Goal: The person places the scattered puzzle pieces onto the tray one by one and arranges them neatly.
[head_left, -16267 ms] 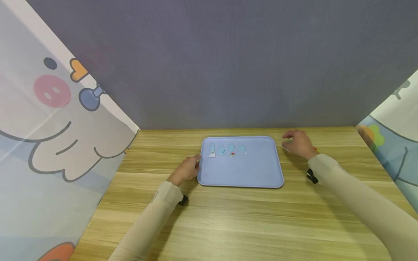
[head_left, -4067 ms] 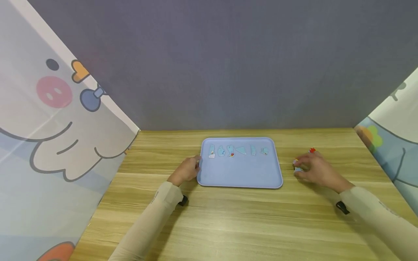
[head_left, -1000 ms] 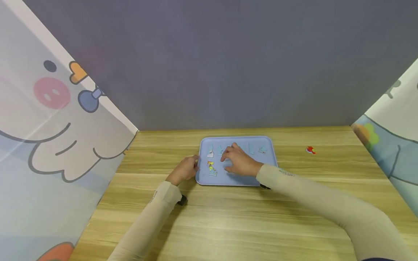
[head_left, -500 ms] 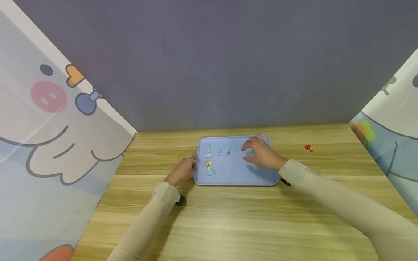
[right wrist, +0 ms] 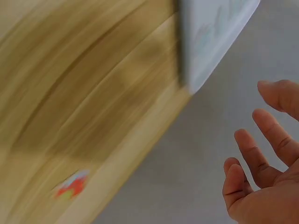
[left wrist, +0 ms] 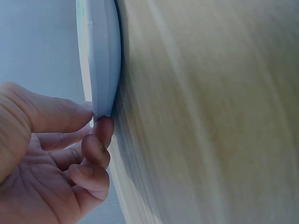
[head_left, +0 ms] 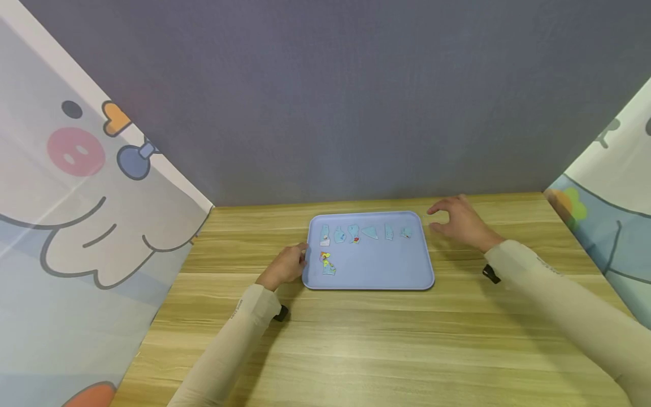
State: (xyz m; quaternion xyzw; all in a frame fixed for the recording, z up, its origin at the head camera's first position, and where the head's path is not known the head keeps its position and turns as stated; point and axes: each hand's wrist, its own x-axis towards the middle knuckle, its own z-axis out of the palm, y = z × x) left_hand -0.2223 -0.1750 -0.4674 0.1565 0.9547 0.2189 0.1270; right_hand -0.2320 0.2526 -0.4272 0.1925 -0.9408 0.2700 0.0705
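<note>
My left hand (head_left: 285,265) pinches the left rim of a light-blue tray (head_left: 381,271); in the left wrist view the thumb (left wrist: 60,114) and curled fingers hold the tray edge (left wrist: 103,70). A row of several flat, light-blue puzzle-like pieces (head_left: 370,232) lies along the tray's far side. Below the row's left end is a yellow and light-blue piece (head_left: 328,264). My right hand (head_left: 464,225) hovers just right of the tray, fingers spread and holding nothing. A blurred red piece (right wrist: 72,184) lies on the table in the right wrist view; the right hand hides it in the head view.
The tray sits on a wood-grain table (head_left: 346,345). A grey upright panel (head_left: 356,113) rises behind the table's far edge. Cartoon-printed sheets (head_left: 91,226) flank it on both sides.
Two light-blue pieces joined the row since the earliest frame, and the yellow piece appeared after the second. My right hand has just moved rightward off the tray. The left hand keeps its hold.
</note>
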